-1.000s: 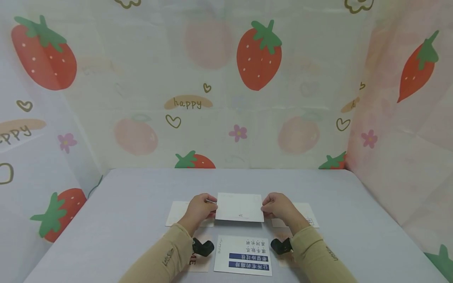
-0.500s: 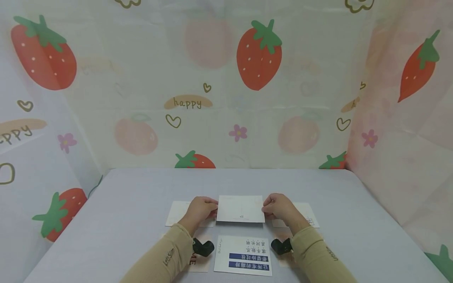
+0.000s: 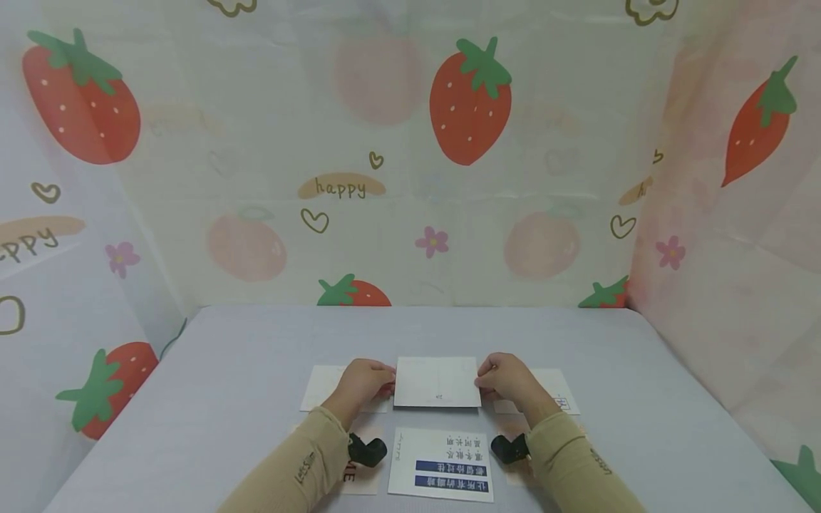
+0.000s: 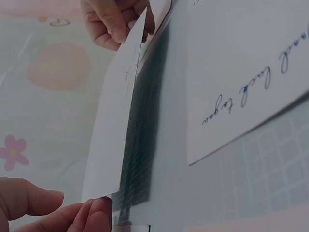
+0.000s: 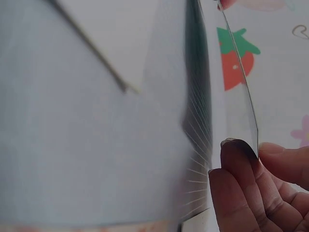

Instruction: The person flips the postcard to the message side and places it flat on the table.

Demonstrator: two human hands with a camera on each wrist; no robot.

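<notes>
White card point(image 3: 438, 381) is hanging just over the table point(image 3: 410, 331), right between the two hands. The right hand point(image 3: 507, 372) has its right edge pinched, thumb on one face, fingers on the other. The left hand point(image 3: 361, 381) has fingers touching the left edge, but the thumb looks a bit off it, so I honestly can't tell if that's a pinch. A printed card point(image 3: 440, 467) with blue bars lies closer to the person. Pale cards point(image 3: 318, 388) peek out past both hands, pinkish ones point(image 3: 368, 476) by the forearms. Strawberry cloth point(image 3: 571, 107) hangs behind.
</notes>
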